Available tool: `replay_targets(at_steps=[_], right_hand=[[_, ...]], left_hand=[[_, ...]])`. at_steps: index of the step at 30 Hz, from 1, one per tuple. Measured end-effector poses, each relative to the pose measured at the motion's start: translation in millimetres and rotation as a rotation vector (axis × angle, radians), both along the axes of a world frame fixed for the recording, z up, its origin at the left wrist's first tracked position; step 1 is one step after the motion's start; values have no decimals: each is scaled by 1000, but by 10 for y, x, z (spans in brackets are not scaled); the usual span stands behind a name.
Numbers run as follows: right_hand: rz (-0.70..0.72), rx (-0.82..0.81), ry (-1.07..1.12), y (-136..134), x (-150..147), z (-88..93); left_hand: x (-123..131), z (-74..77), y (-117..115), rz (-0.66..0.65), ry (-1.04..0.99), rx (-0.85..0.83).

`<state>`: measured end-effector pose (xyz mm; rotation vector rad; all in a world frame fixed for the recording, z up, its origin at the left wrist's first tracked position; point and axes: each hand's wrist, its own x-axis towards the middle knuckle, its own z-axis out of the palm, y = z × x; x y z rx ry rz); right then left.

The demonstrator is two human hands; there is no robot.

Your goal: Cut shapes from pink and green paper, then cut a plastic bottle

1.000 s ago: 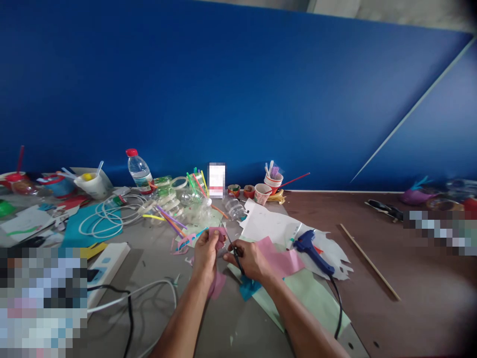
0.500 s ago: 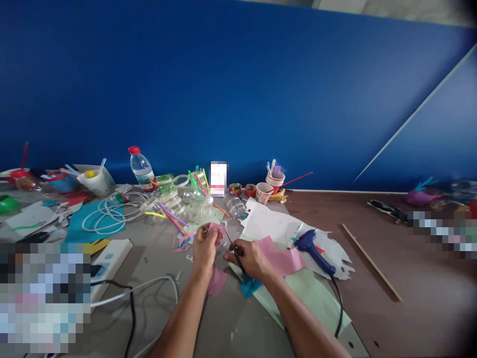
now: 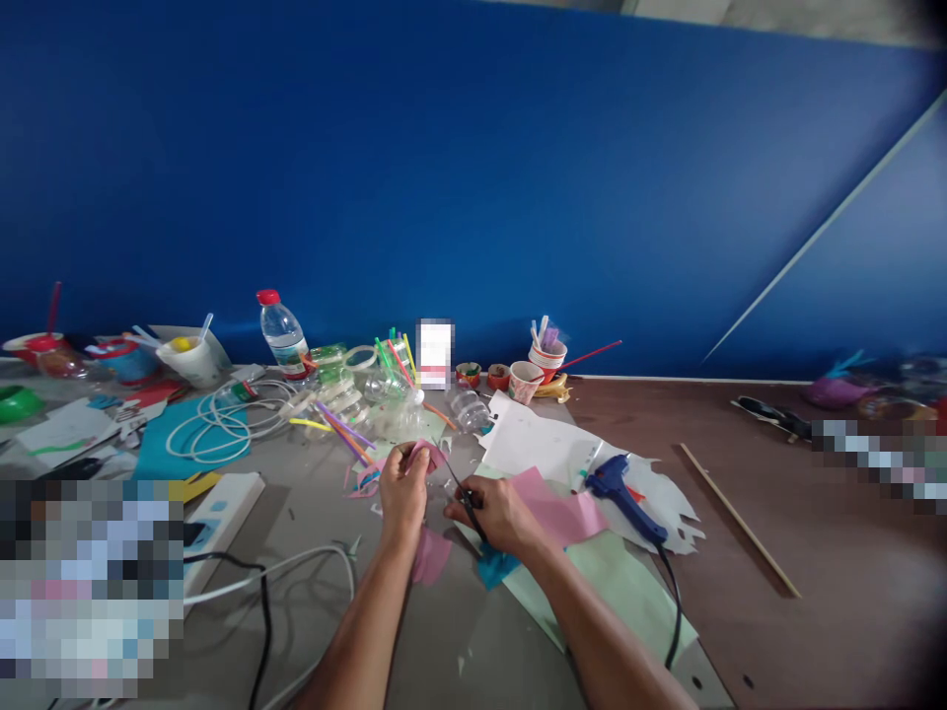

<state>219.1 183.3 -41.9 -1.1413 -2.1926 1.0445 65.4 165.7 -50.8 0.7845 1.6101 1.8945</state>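
1 table point(image 3: 315, 518), pink paper point(image 3: 430, 555), blue wall point(image 3: 473, 177)

Left forearm point(image 3: 362, 631) and right forearm point(image 3: 592, 641) bare, visible to frame edge. Left hand point(image 3: 403, 488) and right hand point(image 3: 499, 513) bare, fingers point(image 3: 414, 463) bare. Finer detail too small to tell.

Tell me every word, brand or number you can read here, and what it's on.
No text is readable.
water bottle label: too small and blurred.
paper cups: pattern only, no legible letters.
pink paper in the left hand, scissors in the right hand: no print visible.
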Motion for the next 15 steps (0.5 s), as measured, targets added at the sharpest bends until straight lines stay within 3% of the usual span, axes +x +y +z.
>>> replay_targets(at_steps=[10, 15], right_hand=[[22, 4, 18, 12, 6, -13], [-180, 11, 88, 69, 20, -32]], left_hand=[[-23, -36, 19, -30, -1, 17], [-5, -52, 38, -84, -255, 60]])
